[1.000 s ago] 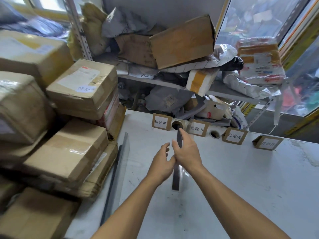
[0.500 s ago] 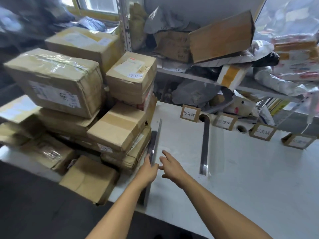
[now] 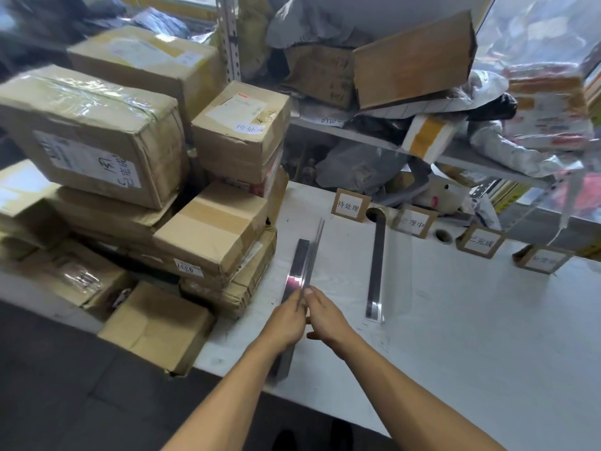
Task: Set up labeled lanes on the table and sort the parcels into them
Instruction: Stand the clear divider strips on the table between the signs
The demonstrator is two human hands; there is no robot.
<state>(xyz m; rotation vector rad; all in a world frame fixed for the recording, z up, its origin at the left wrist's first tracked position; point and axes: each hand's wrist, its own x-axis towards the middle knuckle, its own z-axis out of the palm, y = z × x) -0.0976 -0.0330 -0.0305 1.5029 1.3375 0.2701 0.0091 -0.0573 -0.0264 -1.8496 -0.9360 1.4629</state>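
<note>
Gripping divider strip [image 3: 297, 271], hands [image 3: 305, 317] table-edge.

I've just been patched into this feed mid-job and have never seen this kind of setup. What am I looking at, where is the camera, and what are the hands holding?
There is no machine here: a person works with two bare hands, and the single picture comes from a wide-angle camera worn on the head, looking forward and down. The left hand and right hand meet at a dark strip with a clear upright panel, a lane divider, near the left end of the white table. Their fingers touch its near part; how firmly they grip I cannot tell. A second divider already lies further right. Along the far edge stand four small cardboard label cards, marking the lanes. To the left is a stack of taped cardboard parcels, not yet sorted. A cluttered shelf stands behind.
</note>
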